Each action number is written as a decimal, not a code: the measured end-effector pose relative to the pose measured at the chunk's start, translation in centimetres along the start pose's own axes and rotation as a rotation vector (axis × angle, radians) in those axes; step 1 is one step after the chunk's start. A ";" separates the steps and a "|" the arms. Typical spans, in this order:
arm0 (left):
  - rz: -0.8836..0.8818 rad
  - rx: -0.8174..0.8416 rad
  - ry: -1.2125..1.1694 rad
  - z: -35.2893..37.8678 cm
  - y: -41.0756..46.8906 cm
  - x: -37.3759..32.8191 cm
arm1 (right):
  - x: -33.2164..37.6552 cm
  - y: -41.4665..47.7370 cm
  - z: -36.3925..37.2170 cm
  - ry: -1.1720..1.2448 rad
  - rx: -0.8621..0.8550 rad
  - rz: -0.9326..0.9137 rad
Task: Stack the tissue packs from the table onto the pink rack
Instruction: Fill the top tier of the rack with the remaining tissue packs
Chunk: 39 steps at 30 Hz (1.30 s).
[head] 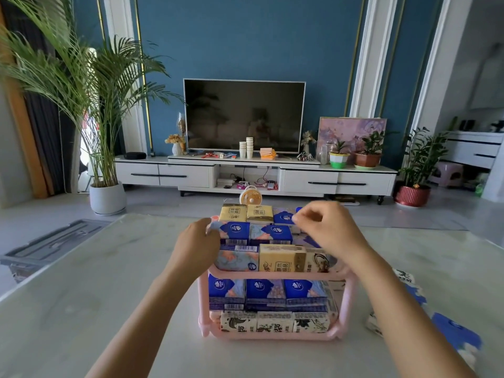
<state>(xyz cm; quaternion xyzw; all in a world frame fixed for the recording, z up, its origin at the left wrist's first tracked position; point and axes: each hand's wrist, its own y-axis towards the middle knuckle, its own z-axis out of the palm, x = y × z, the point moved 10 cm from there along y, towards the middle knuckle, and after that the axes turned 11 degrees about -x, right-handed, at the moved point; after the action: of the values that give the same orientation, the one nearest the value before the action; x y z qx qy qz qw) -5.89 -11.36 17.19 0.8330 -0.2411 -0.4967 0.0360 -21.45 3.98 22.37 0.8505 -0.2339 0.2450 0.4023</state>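
Presently. Item: tissue packs, film-wrapped; blue, gold and white-patterned.
Location: most fill both shelves of the pink rack and pile above its upper shelf. Loose packs lie on the surface to the right of the rack.
Left grip: thumb against the left end of the front blue pack atop the rack's pile. Whether the hidden fingers clasp it cannot be told.
Right grip: fingertips pinched on the rear blue pack at the pile's top right.
Handling, by judgement: light, soft, compressible. The wrapper is probably slippery, so stacked packs may slide. Hold gently across the long sides, thumb opposite fingers, never by a film corner alone.
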 end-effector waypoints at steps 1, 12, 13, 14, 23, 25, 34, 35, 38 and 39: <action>0.019 -0.030 0.022 -0.4 -0.1 -0.4 | -0.3 0.2 -1.3 0.031 -0.037 0.023; 0.601 0.277 -0.029 9.2 -14.3 -14.7 | -17.4 -3.1 -10.3 0.459 -0.361 0.805; 0.596 0.393 -0.001 11.7 -16.3 -14.6 | -18.5 -3.6 -10.7 0.447 -0.368 0.828; 0.575 0.489 0.031 14.1 -17.7 -14.0 | -19.7 -4.1 -10.9 0.433 -0.370 0.852; 0.346 0.594 0.276 27.3 -17.7 -8.3 | -28.1 -5.3 -6.8 -0.087 -0.034 0.732; 0.325 0.501 0.307 29.1 -16.0 -8.5 | -27.7 -4.4 -5.6 -0.132 0.027 0.634; 0.145 0.220 0.626 37.2 -7.9 -5.5 | -27.9 -2.5 -1.1 -0.169 0.120 0.465; 0.147 0.204 0.685 37.2 -7.8 -5.4 | -28.3 -2.6 -0.6 -0.214 0.192 0.473; 0.234 0.142 0.783 37.3 -7.8 -6.0 | -29.4 -3.6 0.1 -0.327 0.400 0.528; 0.231 0.117 0.777 36.9 -7.7 -6.1 | -29.3 -4.1 0.1 -0.377 0.468 0.523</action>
<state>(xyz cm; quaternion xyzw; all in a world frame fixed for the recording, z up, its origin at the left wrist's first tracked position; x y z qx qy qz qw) -36.64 4.73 1.23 0.9268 -0.3291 -0.1231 0.1325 -41.53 12.11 2.29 0.8611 -0.4500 0.2254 0.0716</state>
